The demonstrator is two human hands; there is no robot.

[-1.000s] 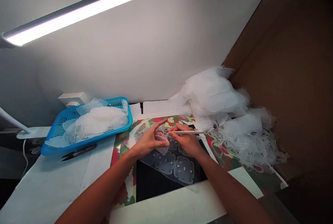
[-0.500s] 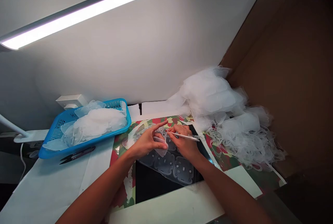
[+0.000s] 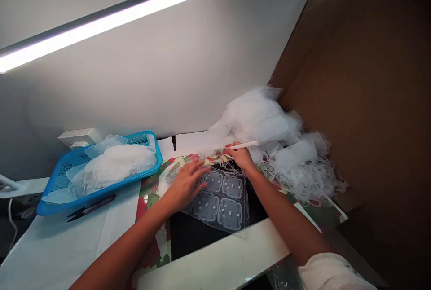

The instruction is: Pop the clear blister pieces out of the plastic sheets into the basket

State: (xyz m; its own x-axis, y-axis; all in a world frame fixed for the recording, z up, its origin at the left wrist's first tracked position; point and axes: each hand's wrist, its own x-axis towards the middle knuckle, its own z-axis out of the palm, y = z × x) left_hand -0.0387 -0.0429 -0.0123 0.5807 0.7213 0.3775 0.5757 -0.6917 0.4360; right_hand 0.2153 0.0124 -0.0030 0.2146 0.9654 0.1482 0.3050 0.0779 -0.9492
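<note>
- While the left hand (image 3: 185, 185) lies with its fingers spread apart on a clear moulded plastic sheet (image 3: 222, 200) of rounded square pockets, that sheet rests on a glossy black panel (image 3: 191, 240), and a hard press could slide it out of line.
- The right hand (image 3: 239, 156) has its fingers pinched together on a slim white stick (image 3: 244, 145), whose far end points toward the loose white material; a careless swing could snag it there.
- Fine white looped threads (image 3: 229, 163) trail from a heap of translucent white film (image 3: 259, 119) to just beside the right hand, and they could catch on the fingers or drag across the sheet.
- Black-handled thread snips (image 3: 90, 208) lie just beside a bright blue plastic mesh basket (image 3: 111, 186) holding stacked translucent pieces (image 3: 117, 164); a reach across could knock the snips, and their blades could nick the pieces.
</note>
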